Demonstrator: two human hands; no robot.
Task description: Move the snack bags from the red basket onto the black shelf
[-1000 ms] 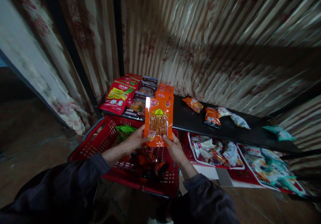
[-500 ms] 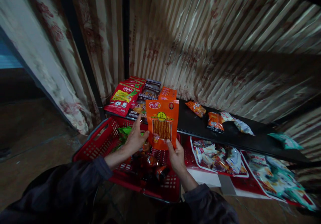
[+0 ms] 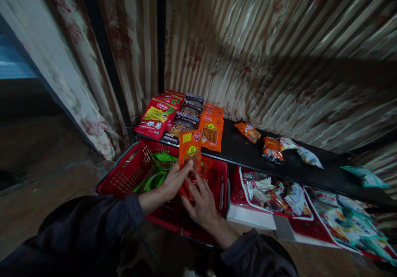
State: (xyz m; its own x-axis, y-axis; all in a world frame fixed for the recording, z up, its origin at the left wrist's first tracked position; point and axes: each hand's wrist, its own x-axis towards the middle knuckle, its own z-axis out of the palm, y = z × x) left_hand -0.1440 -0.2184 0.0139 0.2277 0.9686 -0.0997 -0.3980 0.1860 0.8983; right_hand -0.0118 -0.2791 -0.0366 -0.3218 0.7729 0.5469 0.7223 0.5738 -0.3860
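An orange snack packet is upright in my left hand, with the thumb across its front and its back-like side with a yellow panel showing. My right hand is just to the right and lower, fingers stretched out near the packet's bottom edge; whether they touch it is hard to tell. Below both hands is a red shopping basket, holding green packets and some orange ones partly covered by my hands. Behind the held packet, similar orange packets stand in a row on the black shelf.
Left on the shelf are red snack bags and dark potato-snack packets. Small orange bags and a teal packet lie farther right. Filled baskets sit below the shelf's edge. A patterned curtain hangs behind.
The large orange packet held between both hands has left that spot, and an orange packet now shows at the row's front. My left hand holds a packet nearer the basket; my right hand has moved lower-left.
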